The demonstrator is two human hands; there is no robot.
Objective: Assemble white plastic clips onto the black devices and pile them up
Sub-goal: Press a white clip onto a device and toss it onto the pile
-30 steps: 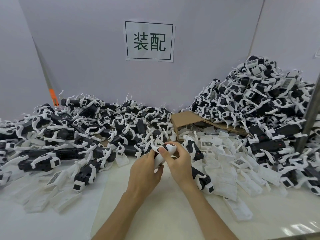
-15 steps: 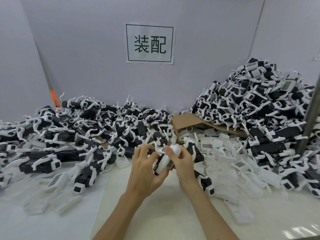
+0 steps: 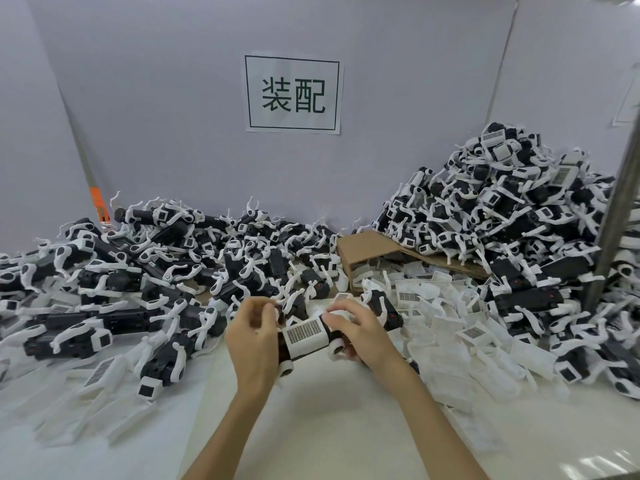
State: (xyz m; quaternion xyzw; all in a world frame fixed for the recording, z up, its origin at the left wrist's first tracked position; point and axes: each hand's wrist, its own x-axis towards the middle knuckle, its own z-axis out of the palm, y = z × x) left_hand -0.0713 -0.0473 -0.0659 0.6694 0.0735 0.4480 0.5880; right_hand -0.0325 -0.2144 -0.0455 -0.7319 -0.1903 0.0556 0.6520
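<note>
Black device point(image 3: 284, 352), white barcoded clip point(image 3: 304, 336) on top, tilted, front-centre. Clipped ones in left pile point(image 3: 166, 268), taller right pile point(image 3: 502, 209).

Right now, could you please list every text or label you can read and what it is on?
"装配": paper sign on the back wall.
Barcode label on the white clip between left hand and right hand: too small to read.
Labels on loose clips: blurred, unreadable.

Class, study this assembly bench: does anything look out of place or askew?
The brown cardboard piece lies tilted, part-buried under the right-hand pile of devices, with loose white clips spilling from beneath it.
</note>
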